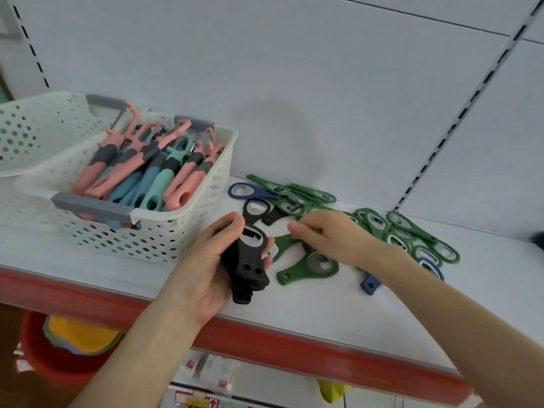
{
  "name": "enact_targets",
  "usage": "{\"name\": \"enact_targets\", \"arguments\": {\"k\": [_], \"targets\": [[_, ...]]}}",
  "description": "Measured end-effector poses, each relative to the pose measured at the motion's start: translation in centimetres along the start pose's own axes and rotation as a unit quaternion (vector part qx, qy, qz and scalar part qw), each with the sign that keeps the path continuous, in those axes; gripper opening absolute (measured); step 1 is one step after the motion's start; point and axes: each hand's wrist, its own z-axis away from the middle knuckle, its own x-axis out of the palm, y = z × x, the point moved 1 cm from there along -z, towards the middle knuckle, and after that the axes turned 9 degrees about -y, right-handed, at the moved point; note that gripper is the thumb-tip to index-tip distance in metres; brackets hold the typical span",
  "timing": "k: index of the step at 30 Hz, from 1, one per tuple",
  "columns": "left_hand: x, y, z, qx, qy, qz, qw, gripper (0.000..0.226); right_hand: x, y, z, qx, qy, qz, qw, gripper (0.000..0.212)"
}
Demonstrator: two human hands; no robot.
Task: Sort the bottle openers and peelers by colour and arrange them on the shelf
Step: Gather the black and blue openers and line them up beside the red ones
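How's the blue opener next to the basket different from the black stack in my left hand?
The blue opener lies flat on the shelf, single; the black stack is several openers gripped in your left hand. Blue's handle points right; the black handles point toward you. Both have oval, metal-lined heads.

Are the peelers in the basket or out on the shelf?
In: pink and teal peelers lie inside the white basket.
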Motion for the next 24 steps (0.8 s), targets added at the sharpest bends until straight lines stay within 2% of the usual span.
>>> {"name": "enact_targets", "arguments": {"k": [3,8,14,17,18,20,22,24], "targets": [[-0.1,0.1,0.0,0.003,0.004,0.003,1.000,0.019,0.0,-0.6,-2.0,0.008,0.035,-0.013,0.999,0.024],[-0.3,0.2,-0.2,0.005,-0.001,0.002,1.000,0.023,0.7,-1.8,-4.8,0.039,-0.020,0.114,0.993,0.042],[-0.4,0.1,-0.3,0.005,0.003,0.007,1.000,0.020,0.6,-1.1,-5.1,0.036,-0.020,0.106,0.994,0.035],[-0.3,0.1,-0.4,0.008,0.000,0.008,1.000,0.021,0.8,-0.9,-5.0,0.004,-0.015,0.219,0.976,0.033],[-0.3,0.1,-0.4,0.008,0.000,0.011,1.000,0.021,0.8,-0.9,-4.8,-0.025,0.010,0.242,0.970,0.031],[-0.3,0.1,-0.4,0.006,-0.002,0.015,1.000,0.021,0.5,-0.8,-4.3,-0.093,0.112,0.232,0.962,0.018],[-0.3,0.1,-0.5,0.002,-0.001,0.013,1.000,0.025,0.0,-0.5,-3.6,-0.107,0.221,0.168,0.955,0.015],[-0.4,0.0,-0.6,-0.005,0.004,0.012,1.000,0.026,-0.6,-0.8,-2.7,-0.094,0.287,0.052,0.952,0.025]]}}
